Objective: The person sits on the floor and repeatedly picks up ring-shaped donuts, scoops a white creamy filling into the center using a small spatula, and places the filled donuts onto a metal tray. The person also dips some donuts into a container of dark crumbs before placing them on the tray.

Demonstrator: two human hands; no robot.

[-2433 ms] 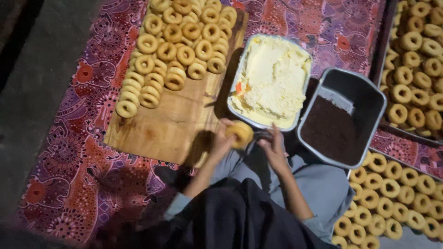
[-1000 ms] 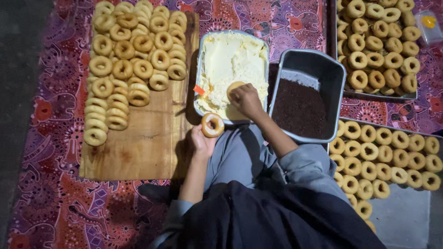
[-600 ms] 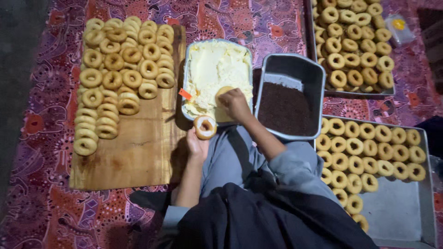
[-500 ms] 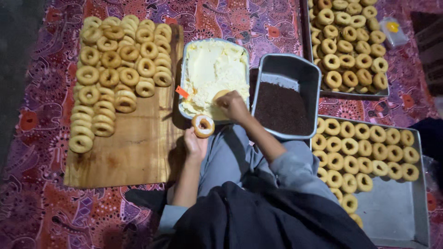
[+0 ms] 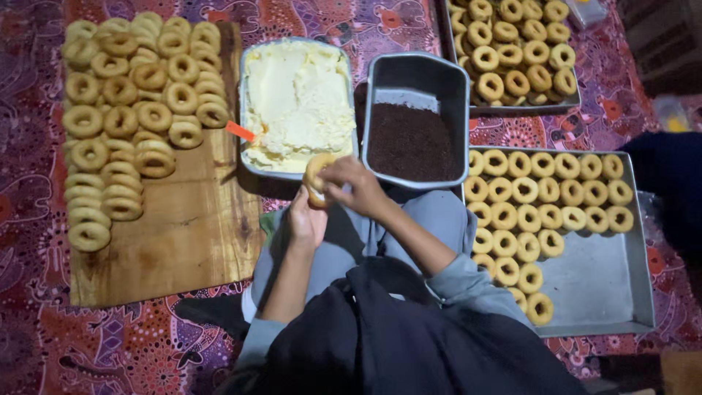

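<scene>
Patterned cloth (image 5: 146, 344): red-purple, spread under everything seen.

Wooden board (image 5: 190, 234): laid at the left; its upper and left parts are covered with plain ring doughnuts (image 5: 121, 117), stacked and overlapping; the lower right part is bare.

Large metal tray (image 5: 599, 285): placed at the right; rows of ring doughnuts (image 5: 545, 190) are set across its upper and left parts.

Second metal tray (image 5: 526, 106): seen at the upper right, partly cut off by the frame edge, filled with more doughnuts.

Cream tub (image 5: 296, 106): rectangular, filled with pale yellow cream; an orange handle (image 5: 240, 132) is seen projecting over its left rim.

Sprinkle tub (image 5: 417, 121): dark grey, rectangular, set just beside the cream tub on its right; dark brown sprinkles are held in its lower part.

Right hand (image 5: 355, 186): fingers are curled against the held doughnut from the right; whether a tool is gripped cannot be told.

Left hand (image 5: 306, 219): closed on the held doughnut from below.

Held doughnut (image 5: 316, 178): one ring doughnut, kept on edge between both hands, above the lap, just below the near rim of the cream tub.
</scene>
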